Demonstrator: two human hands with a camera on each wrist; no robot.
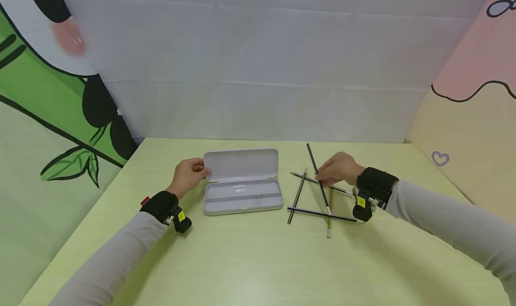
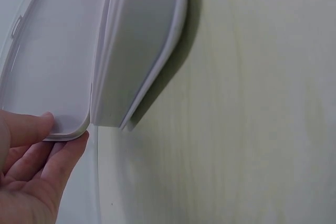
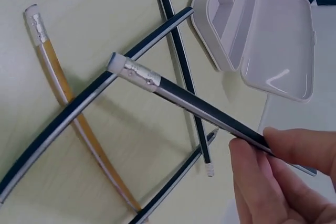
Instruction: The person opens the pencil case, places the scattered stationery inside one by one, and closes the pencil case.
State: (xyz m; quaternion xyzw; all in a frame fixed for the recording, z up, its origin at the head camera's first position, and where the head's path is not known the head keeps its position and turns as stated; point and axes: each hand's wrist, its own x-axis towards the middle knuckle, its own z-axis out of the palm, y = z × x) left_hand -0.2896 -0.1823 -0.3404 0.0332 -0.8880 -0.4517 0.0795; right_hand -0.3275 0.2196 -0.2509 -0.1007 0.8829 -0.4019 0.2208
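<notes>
Your left hand (image 1: 188, 176) pinches the raised lid (image 1: 242, 165) of an open white rectangular plastic case (image 1: 230, 204), thumb inside, fingers behind. Your right hand (image 1: 340, 168), right of that case, grips a slim black-and-silver striped pencil (image 3: 210, 116) between thumb and fingertips. Its eraser end overhangs crossed black striped pencils (image 1: 310, 212) and one yellow pencil (image 3: 94, 140); whether they touch isn't clear. Sweeping low could snag and scatter them; tugging the lid could tip the case. Your forearms reach in from either side of the case.
</notes>
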